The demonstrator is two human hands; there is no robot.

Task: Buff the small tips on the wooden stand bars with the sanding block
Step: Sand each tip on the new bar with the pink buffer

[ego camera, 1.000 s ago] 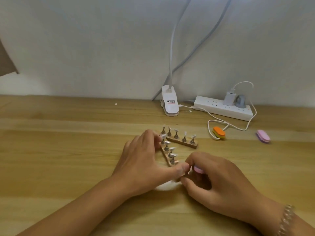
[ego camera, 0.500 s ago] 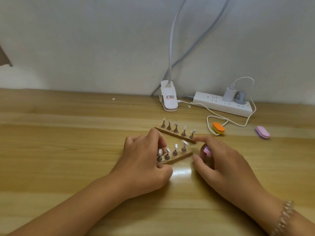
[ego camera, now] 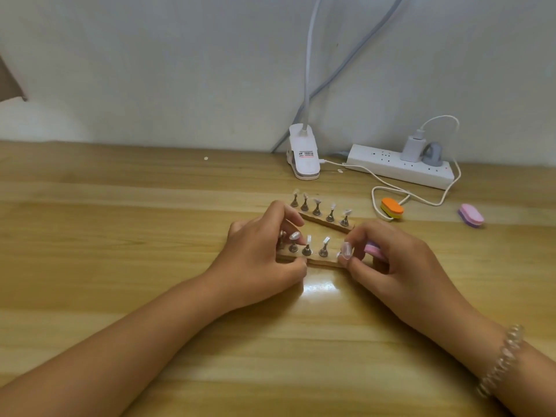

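Note:
Two wooden stand bars lie on the desk, each with a row of metal pegs topped by small clear tips. The near bar (ego camera: 323, 261) lies almost level between my hands. My left hand (ego camera: 261, 260) pinches its left end, thumb at the front edge and fingers over the pegs. My right hand (ego camera: 394, 266) holds a pink sanding block (ego camera: 373, 250) tucked under its fingers, and its fingertips touch the rightmost tip (ego camera: 346, 250) of the near bar. The far bar (ego camera: 325, 220) lies slanted just behind, untouched.
An orange sanding block (ego camera: 391, 207) and another pink one (ego camera: 471, 215) lie at the right. A white lamp clip (ego camera: 304, 158), a power strip (ego camera: 400, 167) with a charger and a looping white cable (ego camera: 376, 200) sit along the wall.
The near bar has been swung from pointing towards me to lying crosswise. My left hand shifted to its left end, and my right hand with the pink block moved to the right end.

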